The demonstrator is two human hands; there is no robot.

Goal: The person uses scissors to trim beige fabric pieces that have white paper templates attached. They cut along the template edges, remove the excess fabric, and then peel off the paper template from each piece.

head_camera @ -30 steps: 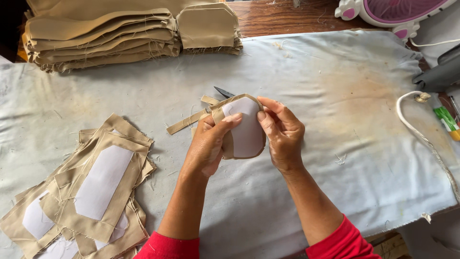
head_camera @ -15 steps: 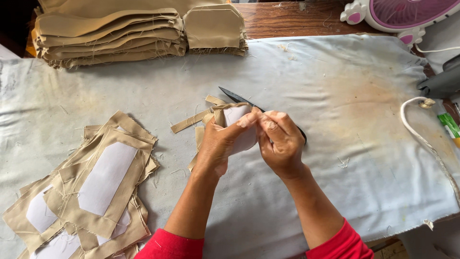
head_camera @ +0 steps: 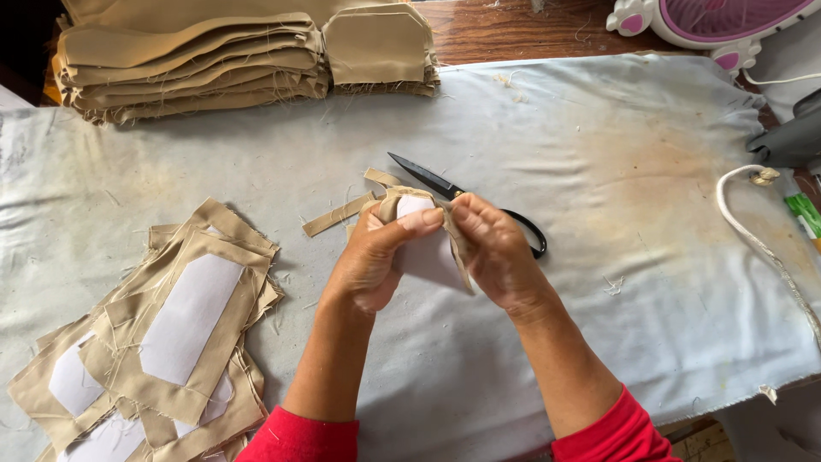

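Observation:
My left hand [head_camera: 372, 257] and my right hand [head_camera: 496, 252] together pinch a small tan fabric piece with a white stiffener inside [head_camera: 425, 248], held just above the pale cloth-covered table [head_camera: 599, 171]. The thumbs and forefingers press the tan edge over the white shape's top. Black scissors [head_camera: 445, 188] lie on the cloth right behind my hands, their handle loop showing beside my right hand. A loose tan strip [head_camera: 338, 216] lies to the left of the piece.
A pile of folded tan pieces with white inserts [head_camera: 171, 334] lies at the front left. Stacks of cut tan fabric [head_camera: 197, 60] sit at the back left. A pink fan [head_camera: 710, 21], a white cord [head_camera: 753, 231] and a dark iron [head_camera: 791, 137] are at the right.
My hands have lowered and closed over the piece, hiding most of the white stiffener. The scissors behind them are now more exposed.

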